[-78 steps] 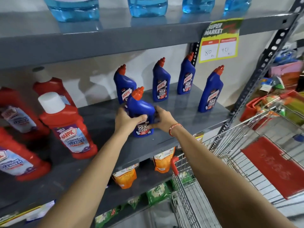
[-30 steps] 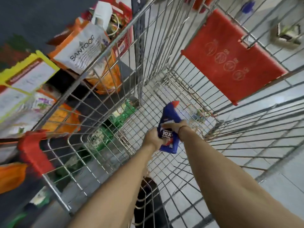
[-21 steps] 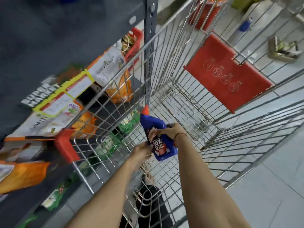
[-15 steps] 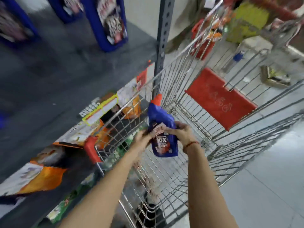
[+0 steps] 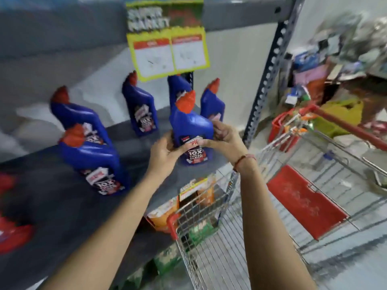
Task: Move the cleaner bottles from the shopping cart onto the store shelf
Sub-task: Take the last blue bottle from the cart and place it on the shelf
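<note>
A blue cleaner bottle [image 5: 189, 124] with an orange-red cap is upright between both hands, just above the front right part of the grey store shelf [image 5: 52, 191]. My left hand [image 5: 163, 150] grips its left side and my right hand [image 5: 225, 140] its right side, fingers across the label. Several more blue bottles stand on the shelf: one at the front left [image 5: 94, 162], one behind it [image 5: 77, 114], one at the back [image 5: 140, 109] and one at the back right [image 5: 212, 103]. The wire shopping cart [image 5: 219, 237] stands to the right, below my arms.
A yellow price sign [image 5: 169, 53] hangs from the upper shelf. A perforated steel upright [image 5: 266, 76] bounds the shelf on the right. Red bottles [image 5: 12, 233] sit at the far left. Orange packets [image 5: 165, 214] lie on the lower shelf. The cart has a red seat flap [image 5: 305, 204].
Both hands placed one bottle on the shelf, reached down into the cart, took another blue bottle and lifted it up and left to the shelf's front right.
</note>
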Demonstrator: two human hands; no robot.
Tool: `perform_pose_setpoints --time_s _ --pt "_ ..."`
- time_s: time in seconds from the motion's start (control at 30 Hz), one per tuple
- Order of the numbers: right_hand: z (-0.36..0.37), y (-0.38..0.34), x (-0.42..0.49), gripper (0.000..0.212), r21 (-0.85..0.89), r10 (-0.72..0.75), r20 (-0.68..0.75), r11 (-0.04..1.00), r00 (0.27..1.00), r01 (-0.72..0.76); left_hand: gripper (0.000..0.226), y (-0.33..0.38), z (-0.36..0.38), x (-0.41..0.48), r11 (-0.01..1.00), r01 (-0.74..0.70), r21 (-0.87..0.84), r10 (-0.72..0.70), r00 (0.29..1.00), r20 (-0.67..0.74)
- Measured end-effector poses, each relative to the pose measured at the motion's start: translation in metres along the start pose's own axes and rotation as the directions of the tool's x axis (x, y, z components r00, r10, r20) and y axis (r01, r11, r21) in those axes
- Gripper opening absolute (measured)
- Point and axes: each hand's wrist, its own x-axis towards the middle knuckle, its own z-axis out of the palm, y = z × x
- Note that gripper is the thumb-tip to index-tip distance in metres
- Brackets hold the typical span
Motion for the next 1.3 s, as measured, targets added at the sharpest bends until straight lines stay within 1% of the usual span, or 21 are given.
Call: perform_pose_setpoints --time_s 0.1,0.13,0.2,0.3,0.4,0.5,0.57,0.63,0.7,0.8,0.93,1.03,1.2,1.3 --pt "0.025 -0.013 0.033 0.062 -0.133 0.005 0.128 0.991 0.992 0.012 0.049 -0.004 -0.027 0.005 0.997 -0.006 0.074 0.015 0.991 -0.130" --pt "0.033 -0.011 0.043 0.064 -0.169 0.015 0.154 0.986 0.988 0.011 0.053 -0.008 -0.032 0.006 0.995 0.000 0.098 0.016 0.987 -0.162" --pt "0.047 -0.006 0.058 0.067 -0.216 0.054 0.194 0.976 0.980 -0.011 0.053 -0.015 -0.040 0.008 0.994 0.027 0.109 -0.003 0.977 -0.213" --pt "0.062 0.003 0.070 0.069 -0.240 0.106 0.218 0.969 0.970 -0.052 0.052 -0.030 -0.047 0.011 0.994 0.080 0.078 -0.057 0.964 -0.259" --pt "0.068 0.012 0.075 0.064 -0.225 0.102 0.194 0.973 0.976 -0.057 0.050 -0.042 -0.050 0.011 0.993 0.099 0.069 -0.074 0.952 -0.298" --pt "0.072 0.028 0.072 0.058 -0.246 0.123 0.160 0.966 0.979 -0.081 0.050 -0.054 -0.054 0.011 0.987 0.135 0.092 -0.104 0.952 -0.288" --pt "0.073 0.046 0.067 0.062 -0.255 0.155 0.147 0.960 0.977 -0.114 0.050 -0.069 -0.056 0.006 0.973 0.195 0.124 -0.156 0.951 -0.268" --pt "0.078 0.061 0.058 0.067 -0.256 0.159 0.145 0.959 0.977 -0.118 0.049 -0.085 -0.056 -0.002 0.944 0.253 0.213 -0.195 0.945 -0.262" --pt "0.083 0.069 0.050 0.064 -0.223 0.159 0.138 0.967 0.978 -0.126 0.052 -0.098 -0.055 -0.007 0.914 0.299 0.273 -0.221 0.933 -0.284" --pt "0.086 0.078 0.050 0.064 -0.178 0.162 0.127 0.974 0.979 -0.138 0.053 -0.101 -0.051 -0.008 0.907 0.320 0.273 -0.231 0.921 -0.312" --pt "0.086 0.083 0.056 0.065 -0.205 0.150 0.160 0.972 0.976 -0.115 0.050 -0.104 -0.052 -0.008 0.897 0.322 0.302 -0.230 0.925 -0.303" --pt "0.082 0.082 0.061 0.068 -0.261 0.178 0.189 0.957 0.966 -0.125 0.049 -0.100 -0.051 -0.009 0.881 0.317 0.353 -0.212 0.929 -0.304" --pt "0.072 0.077 0.060 0.070 -0.301 0.214 0.226 0.943 0.950 -0.141 0.041 -0.085 -0.040 -0.016 0.874 0.243 0.421 -0.116 0.945 -0.305" --pt "0.065 0.078 0.058 0.067 -0.351 0.208 0.257 0.930 0.944 -0.109 0.043 -0.078 -0.034 -0.022 0.880 0.187 0.437 -0.048 0.950 -0.309"
